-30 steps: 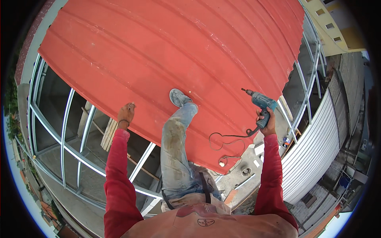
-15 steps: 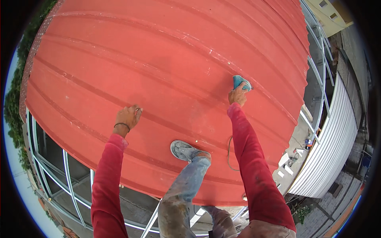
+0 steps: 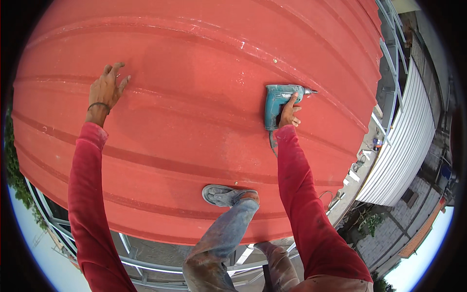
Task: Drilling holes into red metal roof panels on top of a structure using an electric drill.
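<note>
A teal corded power drill (image 3: 278, 104) lies on its side on the red ribbed metal roof sheet (image 3: 194, 117), its chuck toward the right. My right hand (image 3: 288, 116) is at the trigger side of its handle, fingers spread apart, with the thumb up against the body. No grip round the handle shows. Farther left, my left hand (image 3: 104, 90) is over the roof with its fingers apart and nothing in them. A small screw head (image 3: 275, 61) sits on a rib beyond the drill, and another screw head (image 3: 236, 183) is near my foot.
My dusty shoe (image 3: 221, 195) stands on the sheet near its lower edge. Below that edge runs a metal frame (image 3: 233, 267) over a drop. At the right, past the sheet's jagged edge, are metal rails (image 3: 391, 73) and a lower white corrugated roof (image 3: 401, 151).
The drill went from upright in my right hand to lying on its side, and those fingers have opened. My left hand moved up and left, its fingers spreading. The view has shifted.
</note>
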Tool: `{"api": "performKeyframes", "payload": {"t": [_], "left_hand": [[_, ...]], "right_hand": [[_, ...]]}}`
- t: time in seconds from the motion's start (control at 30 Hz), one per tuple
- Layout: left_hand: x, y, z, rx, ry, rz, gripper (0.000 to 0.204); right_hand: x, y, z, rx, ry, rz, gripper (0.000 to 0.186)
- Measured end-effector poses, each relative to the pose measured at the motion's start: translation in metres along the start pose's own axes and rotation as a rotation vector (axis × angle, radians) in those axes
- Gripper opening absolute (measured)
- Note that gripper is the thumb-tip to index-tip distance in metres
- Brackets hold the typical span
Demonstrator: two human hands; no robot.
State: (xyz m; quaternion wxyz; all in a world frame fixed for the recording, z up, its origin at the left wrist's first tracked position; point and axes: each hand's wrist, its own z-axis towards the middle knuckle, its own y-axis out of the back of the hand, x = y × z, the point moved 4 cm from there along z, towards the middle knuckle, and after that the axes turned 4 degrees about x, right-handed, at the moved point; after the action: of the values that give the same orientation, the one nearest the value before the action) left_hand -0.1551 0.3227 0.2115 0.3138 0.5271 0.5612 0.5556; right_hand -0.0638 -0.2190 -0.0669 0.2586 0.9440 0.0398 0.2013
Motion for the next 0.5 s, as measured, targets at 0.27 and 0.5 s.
{"api": "performKeyframes", "payload": {"t": [0.27, 0.5], "left_hand": [[-0.092, 0.003, 0.152, 0.037, -0.102, 0.208, 0.086], [-0.101, -0.031, 0.192, 0.101, -0.236, 0.210, 0.087]], "right_hand": [[-0.023, 0.001, 0.029, -0.050, -0.037, -0.026, 0.119], [-0.023, 0.016, 0.039, -0.140, -0.015, -0.157, 0.104]]}}
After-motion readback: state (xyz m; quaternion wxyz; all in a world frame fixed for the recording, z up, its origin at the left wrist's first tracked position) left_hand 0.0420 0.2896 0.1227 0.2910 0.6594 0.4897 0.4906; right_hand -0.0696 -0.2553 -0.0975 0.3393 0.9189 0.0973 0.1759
